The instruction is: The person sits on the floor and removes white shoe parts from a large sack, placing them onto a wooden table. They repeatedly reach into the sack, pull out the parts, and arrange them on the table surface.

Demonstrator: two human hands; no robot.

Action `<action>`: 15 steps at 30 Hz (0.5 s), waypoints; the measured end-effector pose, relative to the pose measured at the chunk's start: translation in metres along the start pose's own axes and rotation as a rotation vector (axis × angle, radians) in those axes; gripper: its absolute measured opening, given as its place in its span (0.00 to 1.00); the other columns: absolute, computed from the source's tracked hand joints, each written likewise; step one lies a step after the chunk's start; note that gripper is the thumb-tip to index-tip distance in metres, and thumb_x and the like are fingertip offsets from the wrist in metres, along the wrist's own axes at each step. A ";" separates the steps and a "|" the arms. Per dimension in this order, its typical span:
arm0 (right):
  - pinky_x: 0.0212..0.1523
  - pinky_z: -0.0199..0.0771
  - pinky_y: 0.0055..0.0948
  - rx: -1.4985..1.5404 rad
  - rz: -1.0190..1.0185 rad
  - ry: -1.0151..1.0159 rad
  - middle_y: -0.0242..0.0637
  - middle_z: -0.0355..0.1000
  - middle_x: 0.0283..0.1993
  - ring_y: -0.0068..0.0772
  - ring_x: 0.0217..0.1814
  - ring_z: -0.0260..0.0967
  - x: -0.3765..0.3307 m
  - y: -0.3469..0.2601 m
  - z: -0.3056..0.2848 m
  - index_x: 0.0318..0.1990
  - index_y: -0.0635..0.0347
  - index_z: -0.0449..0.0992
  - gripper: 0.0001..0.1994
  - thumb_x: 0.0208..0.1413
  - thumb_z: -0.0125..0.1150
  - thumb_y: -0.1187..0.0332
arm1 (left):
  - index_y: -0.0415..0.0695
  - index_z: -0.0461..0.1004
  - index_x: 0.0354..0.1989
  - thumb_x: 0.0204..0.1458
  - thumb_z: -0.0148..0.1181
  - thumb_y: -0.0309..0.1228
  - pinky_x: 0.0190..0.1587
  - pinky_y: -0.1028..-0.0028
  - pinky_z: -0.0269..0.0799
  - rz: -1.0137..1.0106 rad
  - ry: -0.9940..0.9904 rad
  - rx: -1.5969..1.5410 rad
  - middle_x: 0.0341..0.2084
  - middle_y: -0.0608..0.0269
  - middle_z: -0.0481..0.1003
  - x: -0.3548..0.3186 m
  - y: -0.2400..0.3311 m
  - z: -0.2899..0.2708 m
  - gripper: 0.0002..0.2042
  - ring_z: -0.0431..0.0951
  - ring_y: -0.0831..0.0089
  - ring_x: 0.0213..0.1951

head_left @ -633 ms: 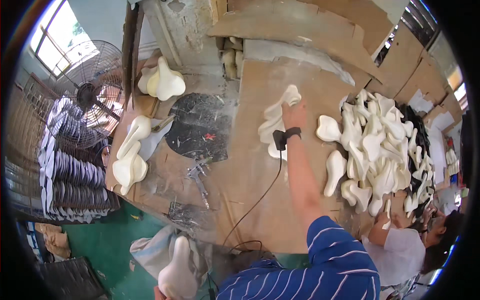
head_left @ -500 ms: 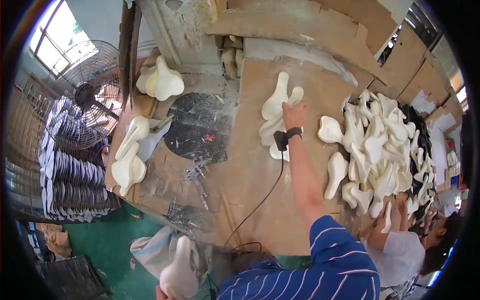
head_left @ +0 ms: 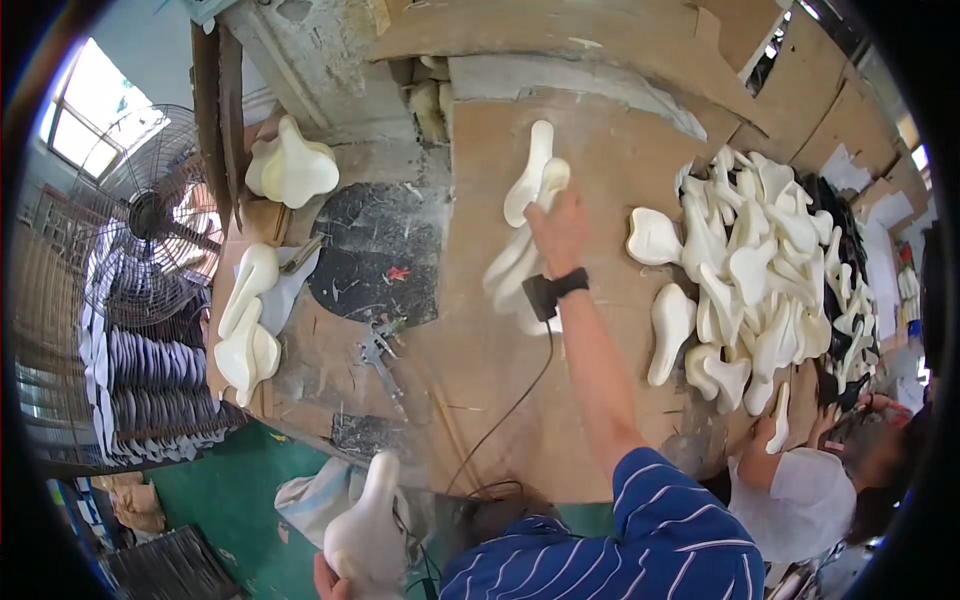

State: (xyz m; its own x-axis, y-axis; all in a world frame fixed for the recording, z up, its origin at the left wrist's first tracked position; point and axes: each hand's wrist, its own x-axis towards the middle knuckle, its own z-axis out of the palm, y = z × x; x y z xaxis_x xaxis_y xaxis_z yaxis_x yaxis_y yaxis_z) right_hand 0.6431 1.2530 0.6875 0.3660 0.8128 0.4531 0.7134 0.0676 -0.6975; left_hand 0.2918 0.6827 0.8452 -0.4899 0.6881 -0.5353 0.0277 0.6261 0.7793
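Left hand (head_left: 332, 578) had come up slightly vs the earlier frames, along with its smooth cream saddle-shaped piece (head_left: 365, 530). Piece was nose up, wide end down, held above the floor in front of the bench; fingers wrapped round the wide end's edge.

Right hand (head_left: 562, 228) was over the bench middle, fingers curled on a slim cream piece with a rounded end (head_left: 555, 174). Pinching or just pressing: couldn't tell. Cream long-nosed piece (head_left: 528, 180) lay just left of it, nose pointing away from the person.

Hard to read: left palm hidden, left forearm out of view; cream pieces below the right hand (head_left: 508, 270) overlapped and motion-blurred, count unclear; right fingertips partly hidden.

Surface/room: round wire-cage fan (head_left: 150, 215) far left, green floor (head_left: 230, 485) below, cream saddle shapes along the bench's left edge (head_left: 248, 320), dark scuffed patch (head_left: 360, 240), metal spray gun (head_left: 376, 352), flat brown cardboard (head_left: 470, 350), big heap of cream saddle shapes (head_left: 755, 250), co-worker in a white top (head_left: 800, 500) lower right.
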 end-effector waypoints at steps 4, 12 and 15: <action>0.59 0.70 0.49 -0.034 0.113 0.005 0.62 0.70 0.57 0.63 0.59 0.68 -0.012 0.047 0.029 0.66 0.72 0.61 0.45 0.46 0.74 0.52 | 0.34 0.65 0.66 0.50 0.54 0.34 0.58 0.66 0.68 0.057 -0.040 0.043 0.58 0.51 0.72 0.025 0.017 0.018 0.32 0.73 0.59 0.57; 0.73 0.57 0.45 0.993 0.318 -0.651 0.56 0.61 0.71 0.51 0.74 0.59 -0.110 -0.017 -0.069 0.75 0.67 0.52 0.47 0.58 0.69 0.48 | 0.32 0.70 0.60 0.47 0.52 0.28 0.57 0.68 0.69 0.146 -0.060 0.210 0.51 0.54 0.76 0.075 0.067 0.074 0.28 0.75 0.61 0.54; 0.74 0.58 0.43 1.597 0.562 -1.026 0.54 0.60 0.73 0.45 0.75 0.59 -0.177 -0.058 -0.109 0.75 0.64 0.53 0.47 0.58 0.69 0.47 | 0.33 0.72 0.57 0.46 0.52 0.28 0.56 0.69 0.70 0.316 -0.338 0.075 0.48 0.55 0.76 0.109 0.076 0.100 0.27 0.75 0.64 0.53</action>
State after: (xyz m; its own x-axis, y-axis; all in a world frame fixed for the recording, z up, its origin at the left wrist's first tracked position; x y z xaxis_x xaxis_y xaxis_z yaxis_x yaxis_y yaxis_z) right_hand 0.6022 1.0424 0.7086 -0.5187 0.8548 0.0158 -0.6445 -0.3788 -0.6641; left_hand 0.3276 0.8421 0.8140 -0.1363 0.9225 -0.3613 0.1985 0.3827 0.9023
